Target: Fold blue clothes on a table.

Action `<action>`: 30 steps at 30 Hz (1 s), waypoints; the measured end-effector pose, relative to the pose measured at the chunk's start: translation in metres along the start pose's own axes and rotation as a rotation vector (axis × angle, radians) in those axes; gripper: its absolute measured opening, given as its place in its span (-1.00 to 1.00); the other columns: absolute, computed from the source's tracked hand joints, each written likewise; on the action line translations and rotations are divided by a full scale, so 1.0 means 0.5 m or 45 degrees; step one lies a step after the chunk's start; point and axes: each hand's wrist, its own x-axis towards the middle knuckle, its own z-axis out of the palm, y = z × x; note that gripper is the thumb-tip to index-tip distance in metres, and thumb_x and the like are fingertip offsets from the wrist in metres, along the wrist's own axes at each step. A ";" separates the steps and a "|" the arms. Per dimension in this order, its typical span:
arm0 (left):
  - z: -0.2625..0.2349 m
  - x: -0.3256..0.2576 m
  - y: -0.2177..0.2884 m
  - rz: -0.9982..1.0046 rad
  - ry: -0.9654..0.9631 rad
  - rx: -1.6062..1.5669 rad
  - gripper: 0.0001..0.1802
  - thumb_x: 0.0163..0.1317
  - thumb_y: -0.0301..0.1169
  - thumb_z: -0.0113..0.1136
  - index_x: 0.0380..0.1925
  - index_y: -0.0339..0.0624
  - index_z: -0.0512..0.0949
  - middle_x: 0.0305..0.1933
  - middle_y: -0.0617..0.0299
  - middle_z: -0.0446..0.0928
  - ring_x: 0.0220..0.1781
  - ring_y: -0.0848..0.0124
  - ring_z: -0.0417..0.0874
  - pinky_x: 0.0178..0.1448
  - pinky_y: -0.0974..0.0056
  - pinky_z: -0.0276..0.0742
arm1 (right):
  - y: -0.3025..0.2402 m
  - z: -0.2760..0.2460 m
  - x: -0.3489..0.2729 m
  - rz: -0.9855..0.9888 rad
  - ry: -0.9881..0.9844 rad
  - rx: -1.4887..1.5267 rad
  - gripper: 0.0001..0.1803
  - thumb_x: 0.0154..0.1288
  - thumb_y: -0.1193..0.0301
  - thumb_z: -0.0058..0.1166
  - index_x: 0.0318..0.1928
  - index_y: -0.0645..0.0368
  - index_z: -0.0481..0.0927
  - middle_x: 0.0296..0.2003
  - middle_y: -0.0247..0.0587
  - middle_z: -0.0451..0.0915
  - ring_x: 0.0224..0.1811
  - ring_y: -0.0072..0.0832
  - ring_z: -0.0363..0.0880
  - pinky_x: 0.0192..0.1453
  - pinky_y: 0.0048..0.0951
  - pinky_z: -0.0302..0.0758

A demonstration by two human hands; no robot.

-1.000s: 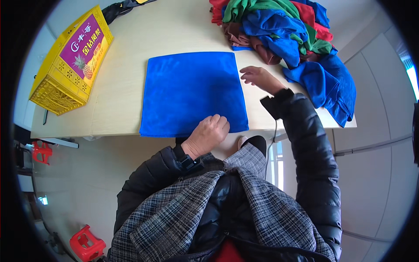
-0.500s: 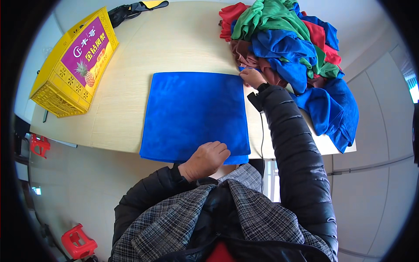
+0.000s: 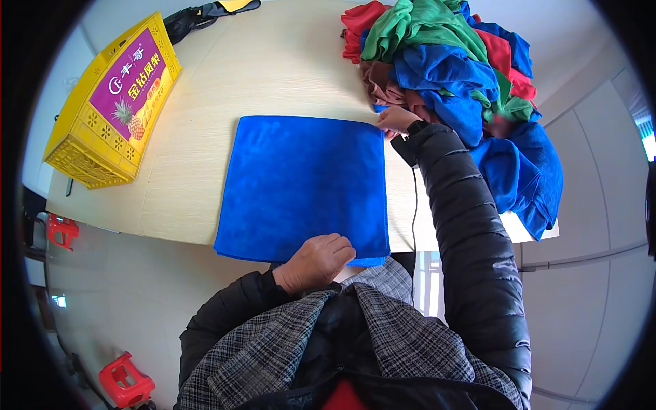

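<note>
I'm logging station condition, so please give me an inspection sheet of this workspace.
Surface: pale tabletop, partly covered by cloths.
Job's things: blue cloth lying flat, near edge overhanging the tabletop; a blue layer shows beneath.
Clutter: yellow basket at left; heap of multicoloured cloths at far right.
Hands: left hand at the blue cloth's near edge, right hand at its far right corner; grips unclear.
Cables: dark cable hanging beside the right sleeve.
Surroundings: red stools at left; white panels at right.

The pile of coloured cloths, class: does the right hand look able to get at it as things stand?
Probably yes: the right hand, at the far right corner of the flat blue cloth, is close beside the pile of coloured cloths, with nothing seen between them.
</note>
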 end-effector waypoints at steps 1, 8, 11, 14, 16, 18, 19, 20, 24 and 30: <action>0.000 -0.001 0.001 0.003 0.005 -0.003 -0.84 0.00 -0.57 0.30 -0.38 -0.20 0.56 -0.35 0.20 0.55 -0.32 0.23 0.60 -0.27 0.21 0.55 | -0.004 0.002 -0.001 -0.017 -0.017 -0.068 -0.79 0.30 0.31 0.20 -0.28 0.24 0.66 -0.46 -0.29 0.64 -0.47 -0.52 0.67 -0.39 -0.50 0.62; 0.002 -0.010 -0.003 0.006 0.002 0.001 -0.85 0.03 -0.55 0.28 -0.37 -0.20 0.55 -0.34 0.20 0.54 -0.31 0.22 0.60 -0.25 0.20 0.54 | -0.030 0.002 -0.019 -0.238 -0.019 -0.536 -0.82 0.22 0.36 0.17 -0.29 0.21 0.70 -0.42 -0.16 0.69 -0.42 -0.40 0.69 -0.32 -0.37 0.60; 0.005 -0.015 -0.005 0.013 -0.012 0.014 -0.86 0.04 -0.55 0.27 -0.36 -0.20 0.54 -0.34 0.20 0.54 -0.31 0.22 0.59 -0.25 0.19 0.53 | -0.041 0.016 -0.026 -0.324 0.040 -0.794 -0.82 0.18 0.38 0.13 -0.29 0.20 0.70 -0.40 -0.08 0.70 -0.36 -0.28 0.71 -0.26 -0.27 0.59; 0.007 -0.018 -0.001 0.012 -0.018 0.022 -0.86 0.04 -0.55 0.26 -0.36 -0.20 0.54 -0.34 0.20 0.53 -0.30 0.22 0.59 -0.24 0.20 0.53 | -0.037 0.033 -0.033 -0.341 0.155 -0.915 -0.80 0.13 0.39 0.10 -0.27 0.19 0.70 -0.36 -0.01 0.70 -0.28 -0.15 0.71 -0.18 -0.18 0.59; 0.008 -0.021 0.000 0.010 -0.023 0.025 -0.86 0.04 -0.56 0.25 -0.36 -0.19 0.54 -0.34 0.20 0.53 -0.30 0.22 0.59 -0.24 0.20 0.53 | -0.035 0.040 -0.040 -0.316 0.182 -0.857 -0.80 0.14 0.39 0.08 -0.28 0.18 0.70 -0.35 0.00 0.70 -0.23 -0.08 0.69 -0.15 -0.15 0.57; 0.008 -0.024 0.000 0.006 -0.036 0.030 -0.87 0.05 -0.55 0.24 -0.36 -0.19 0.54 -0.35 0.19 0.52 -0.31 0.22 0.58 -0.24 0.20 0.52 | -0.038 0.043 -0.044 -0.303 0.191 -0.826 -0.80 0.14 0.38 0.08 -0.29 0.18 0.70 -0.34 0.01 0.70 -0.20 -0.04 0.69 -0.13 -0.13 0.56; 0.009 -0.026 0.001 0.001 -0.044 0.031 -0.88 0.06 -0.55 0.23 -0.36 -0.19 0.54 -0.36 0.19 0.51 -0.31 0.21 0.58 -0.24 0.20 0.52 | -0.038 0.043 -0.045 -0.326 0.197 -0.826 -0.80 0.14 0.38 0.07 -0.29 0.17 0.70 -0.34 0.01 0.70 -0.21 -0.04 0.69 -0.14 -0.13 0.56; 0.009 -0.028 0.001 -0.007 -0.047 0.026 -0.88 0.06 -0.55 0.23 -0.36 -0.19 0.54 -0.36 0.19 0.51 -0.31 0.21 0.58 -0.24 0.20 0.52 | -0.040 0.044 -0.045 -0.350 0.201 -0.824 -0.79 0.15 0.38 0.06 -0.29 0.16 0.70 -0.34 0.01 0.69 -0.22 -0.05 0.69 -0.14 -0.13 0.56; 0.007 -0.025 0.002 0.007 -0.059 0.026 -0.89 0.06 -0.55 0.20 -0.37 -0.20 0.53 -0.37 0.19 0.50 -0.32 0.20 0.56 -0.24 0.17 0.50 | -0.032 0.039 -0.035 -0.336 0.181 -0.917 -0.78 0.18 0.37 0.02 -0.27 0.15 0.71 -0.33 0.02 0.69 -0.21 -0.03 0.68 -0.13 -0.10 0.56; 0.003 -0.026 0.004 0.061 -0.095 0.055 -0.87 0.00 -0.54 0.18 -0.40 -0.20 0.49 -0.39 0.18 0.46 -0.33 0.19 0.53 -0.26 0.17 0.45 | -0.006 0.046 -0.024 -0.231 0.450 -0.837 -0.77 0.21 0.38 -0.02 -0.23 0.13 0.68 -0.26 0.01 0.70 -0.16 -0.02 0.67 -0.08 -0.04 0.56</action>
